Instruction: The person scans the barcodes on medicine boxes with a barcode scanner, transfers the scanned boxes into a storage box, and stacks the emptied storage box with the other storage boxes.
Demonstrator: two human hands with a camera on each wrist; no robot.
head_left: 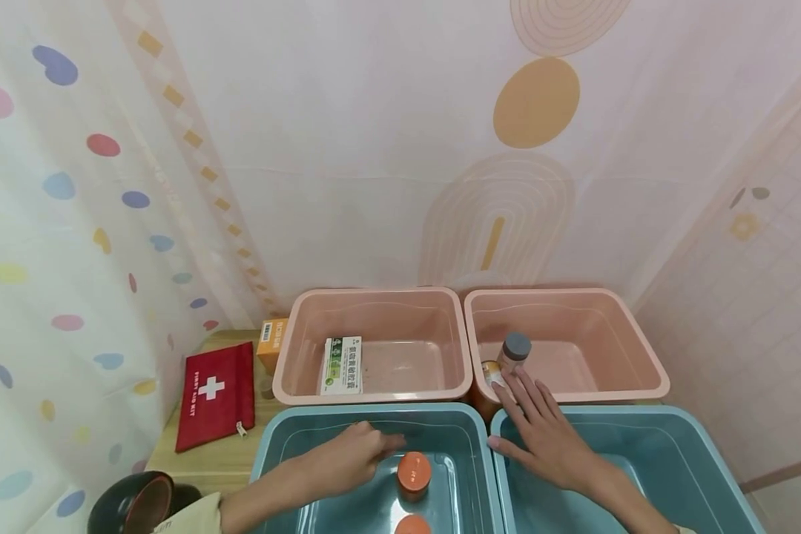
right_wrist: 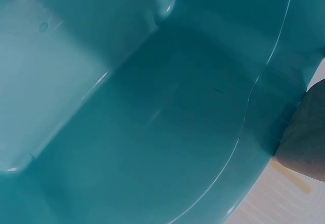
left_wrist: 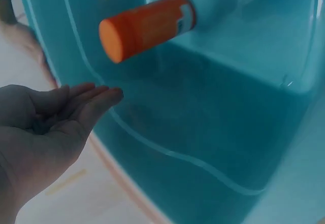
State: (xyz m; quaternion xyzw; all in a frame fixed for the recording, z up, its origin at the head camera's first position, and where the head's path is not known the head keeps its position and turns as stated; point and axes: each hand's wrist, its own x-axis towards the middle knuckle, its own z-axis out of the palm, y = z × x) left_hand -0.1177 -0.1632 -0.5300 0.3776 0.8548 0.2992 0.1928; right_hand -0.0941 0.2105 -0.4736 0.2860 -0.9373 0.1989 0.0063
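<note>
My left hand (head_left: 357, 458) hovers above the left blue bin (head_left: 274, 426) and holds nothing; its fingers (left_wrist: 96, 102) are loosely extended in the left wrist view. Beside it in that bin stands an orange bottle (head_left: 414, 473) with an orange cap, and another orange-capped bottle (head_left: 413, 525) is cut off by the lower edge. My right hand (head_left: 550, 437) reaches across the rim of the right blue bin (head_left: 681, 419) with straight, spread fingers. Its fingertips overlap a grey-capped bottle (head_left: 517, 347) and a small labelled container (head_left: 491, 372) in the right pink bin (head_left: 614, 326); contact cannot be told.
In the left pink bin (head_left: 400, 297) leans a white and green medicine box (head_left: 343, 365). Left of the bins are an orange box (head_left: 271, 343), a red first aid pouch (head_left: 215, 397) and a dark bowl (head_left: 130, 504). A patterned curtain (head_left: 347, 148) hangs behind.
</note>
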